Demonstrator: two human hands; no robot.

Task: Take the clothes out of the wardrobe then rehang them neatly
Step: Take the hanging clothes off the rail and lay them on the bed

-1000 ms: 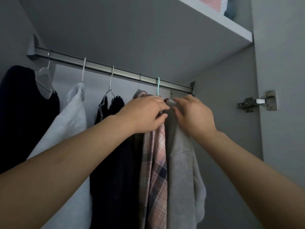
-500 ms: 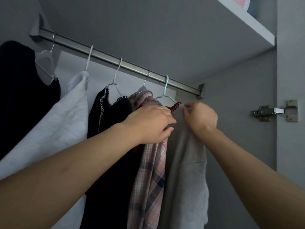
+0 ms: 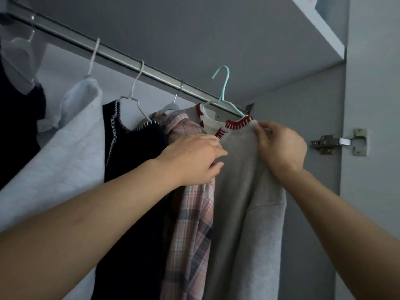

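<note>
A grey sweater (image 3: pixel 244 191) with a red and white collar hangs on a teal hanger (image 3: pixel 223 89). The hanger's hook is off the metal rail (image 3: pixel 121 58), in front of it. My right hand (image 3: pixel 279 146) pinches the sweater's shoulder by the collar. My left hand (image 3: pixel 194 159) grips the sweater's front edge, next to a pink plaid shirt (image 3: pixel 192 224). On the rail to the left hang a black knit top (image 3: pixel 132 180), a white garment (image 3: pixel 58 169) and a dark garment (image 3: pixel 15 131).
A shelf (image 3: pixel 320 27) runs above at the upper right. The wardrobe's side wall (image 3: pixel 303 126) stands right of the sweater, with a metal door hinge (image 3: pixel 339 142) beyond it.
The teal hanger with the grey sweater has come up off the rail and toward me. The sweater's red and white collar now shows. Both hands kept hold of it.
</note>
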